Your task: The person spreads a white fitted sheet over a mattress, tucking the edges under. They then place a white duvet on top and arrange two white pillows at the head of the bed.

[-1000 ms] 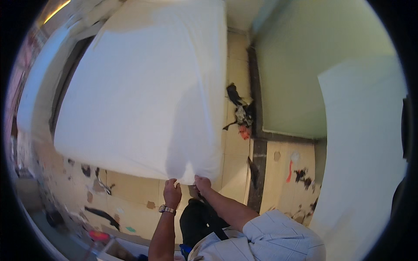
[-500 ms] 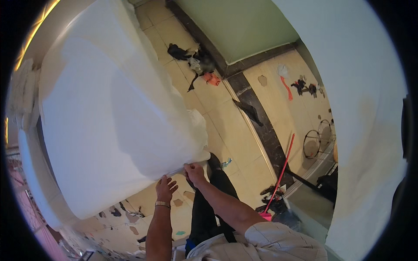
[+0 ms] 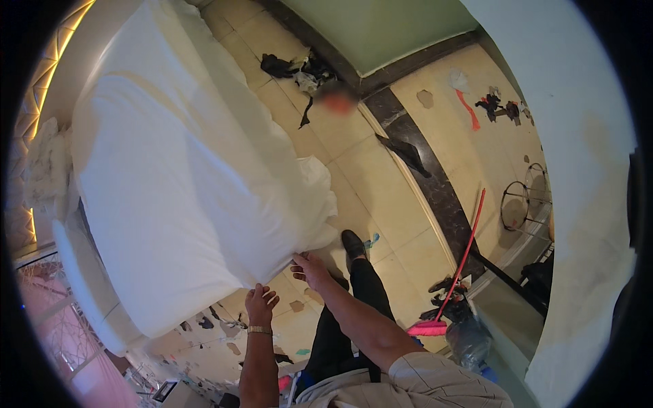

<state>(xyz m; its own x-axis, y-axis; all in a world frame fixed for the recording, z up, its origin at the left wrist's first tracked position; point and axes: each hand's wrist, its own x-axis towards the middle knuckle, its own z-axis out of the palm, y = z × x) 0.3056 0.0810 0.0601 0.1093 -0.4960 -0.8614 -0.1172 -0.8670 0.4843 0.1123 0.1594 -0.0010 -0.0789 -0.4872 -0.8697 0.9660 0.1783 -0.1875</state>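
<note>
On the tiled floor [image 3: 381, 190], both hands, left hand [image 3: 260, 304] and right hand [image 3: 310, 268], grip the white sheet [image 3: 183, 197] edge just above them, its corner not yet tucked.

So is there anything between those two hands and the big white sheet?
Nothing visible. The left hand and right hand are both right at the lower edge of the white sheet, fingers at the fabric, with no object in between.

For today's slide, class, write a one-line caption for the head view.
Both hands, left hand and right hand, grip the white bed sheet's edge above the tiled floor.
</note>
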